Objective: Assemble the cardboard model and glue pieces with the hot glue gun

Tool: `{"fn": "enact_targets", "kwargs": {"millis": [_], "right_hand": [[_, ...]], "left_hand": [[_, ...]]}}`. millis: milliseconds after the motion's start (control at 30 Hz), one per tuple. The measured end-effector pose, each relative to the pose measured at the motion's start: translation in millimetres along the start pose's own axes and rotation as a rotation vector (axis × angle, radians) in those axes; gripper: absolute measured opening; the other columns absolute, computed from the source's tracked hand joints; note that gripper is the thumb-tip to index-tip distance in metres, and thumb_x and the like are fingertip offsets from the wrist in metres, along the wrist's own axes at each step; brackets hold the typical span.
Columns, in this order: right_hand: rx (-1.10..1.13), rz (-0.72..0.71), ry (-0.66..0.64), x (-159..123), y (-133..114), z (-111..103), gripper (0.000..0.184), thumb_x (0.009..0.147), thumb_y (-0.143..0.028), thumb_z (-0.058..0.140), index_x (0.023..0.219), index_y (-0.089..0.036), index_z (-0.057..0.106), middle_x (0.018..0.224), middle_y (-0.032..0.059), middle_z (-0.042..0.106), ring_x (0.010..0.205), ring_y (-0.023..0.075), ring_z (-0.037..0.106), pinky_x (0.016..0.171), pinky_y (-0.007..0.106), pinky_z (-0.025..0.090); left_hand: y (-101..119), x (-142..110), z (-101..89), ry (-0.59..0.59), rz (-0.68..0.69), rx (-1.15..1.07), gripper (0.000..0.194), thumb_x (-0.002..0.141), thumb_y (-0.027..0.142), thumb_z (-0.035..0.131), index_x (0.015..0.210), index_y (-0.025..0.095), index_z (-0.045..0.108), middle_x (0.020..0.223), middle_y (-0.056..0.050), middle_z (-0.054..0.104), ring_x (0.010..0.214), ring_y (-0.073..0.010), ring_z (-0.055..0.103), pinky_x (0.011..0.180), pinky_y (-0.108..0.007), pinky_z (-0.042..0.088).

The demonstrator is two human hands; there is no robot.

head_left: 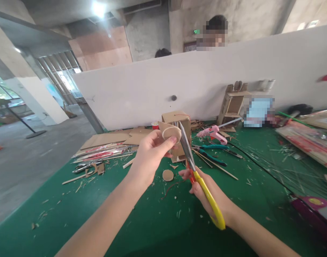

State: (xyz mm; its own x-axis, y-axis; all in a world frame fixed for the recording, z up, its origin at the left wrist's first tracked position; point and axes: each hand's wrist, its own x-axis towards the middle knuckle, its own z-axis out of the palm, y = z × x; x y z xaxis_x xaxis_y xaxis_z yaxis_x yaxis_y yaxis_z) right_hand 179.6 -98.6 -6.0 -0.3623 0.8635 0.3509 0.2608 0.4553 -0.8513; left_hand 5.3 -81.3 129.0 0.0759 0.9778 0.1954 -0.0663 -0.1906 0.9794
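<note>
One left hand [149,157] and one right hand [213,189]; one pair of scissors [201,182]; one cardboard disc [168,175] lying on one green desk [158,221]; one pink hot-glue gun [213,133]; one pair of teal-handled pliers [214,146].

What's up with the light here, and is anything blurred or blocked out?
Head view: a bright white ceiling light glares at the top; coarse blocks mask a person's head and a pale-blue rectangular object; the yellow-handled metal scissors read fairly clearly; the green tabletop darkens toward the bottom edge.
</note>
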Motion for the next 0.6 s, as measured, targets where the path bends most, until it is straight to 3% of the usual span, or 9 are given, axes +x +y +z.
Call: {"fn": "enact_targets", "kwargs": {"millis": [600], "right_hand": [[-0.011, 0.039, 0.008, 2.4, -9.1, -2.5, 0.045, 0.091, -0.060, 0.034, 0.106, -0.020, 0.050, 0.108, 0.0109, 0.059, 0.080, 0.0181, 0.058, 0.060, 0.029, 0.049]], "left_hand": [[-5.1, 2.6, -2.0, -0.058, 0.017, 0.107, 0.018, 0.076, 0.032, 0.070, 0.090, 0.020, 0.064, 0.079, -0.001, 0.065, 0.072, -0.0120, 0.059, 0.060, -0.023, 0.042]]}}
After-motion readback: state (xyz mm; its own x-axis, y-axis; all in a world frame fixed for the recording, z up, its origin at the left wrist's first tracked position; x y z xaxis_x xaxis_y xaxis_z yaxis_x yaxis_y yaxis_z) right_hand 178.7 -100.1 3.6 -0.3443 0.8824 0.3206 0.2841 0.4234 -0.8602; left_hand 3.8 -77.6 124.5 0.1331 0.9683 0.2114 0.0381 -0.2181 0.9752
